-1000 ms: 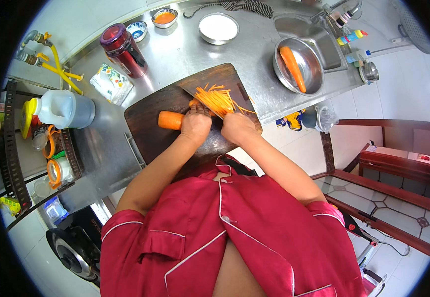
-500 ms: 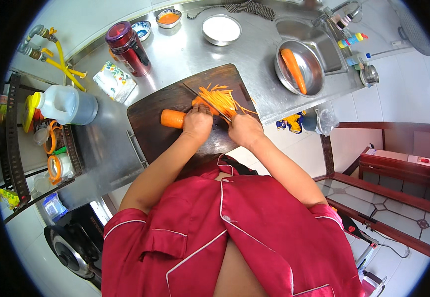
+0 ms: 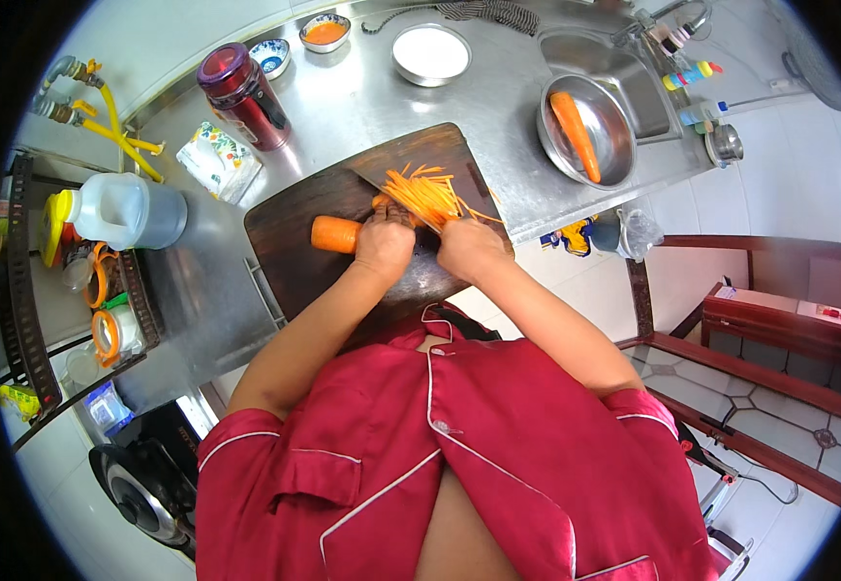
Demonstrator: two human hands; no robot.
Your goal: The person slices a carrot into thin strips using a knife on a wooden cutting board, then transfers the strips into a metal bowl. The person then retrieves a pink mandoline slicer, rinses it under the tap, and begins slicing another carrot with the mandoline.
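Observation:
On the dark wooden cutting board [image 3: 285, 247] my right hand [image 3: 471, 250] is closed around the handle of a knife [image 3: 370, 179], whose blade slants toward the far left. My left hand [image 3: 386, 242] has its fingers bent down on a piece of carrot beside the blade, most of it hidden under them. Carrot shreds [image 3: 430, 194] are heaped along the far side of the blade. A thick carrot chunk [image 3: 335, 234] lies to the left of my left hand. A whole peeled carrot [image 3: 576, 136] rests in a steel bowl [image 3: 624, 160] at the far right.
Behind the board stand a red flask [image 3: 246, 102], a tissue pack [image 3: 215, 163], two small bowls, one holding orange liquid [image 3: 325, 34], and a bowl of white contents [image 3: 431, 52]. A sink [image 3: 648, 107] is at right. A large plastic jug [image 3: 130, 211] stands left.
Both hands stay at the same spot on the board. My right hand and the knife have shifted slightly left and nearer. The whole view has shifted a little.

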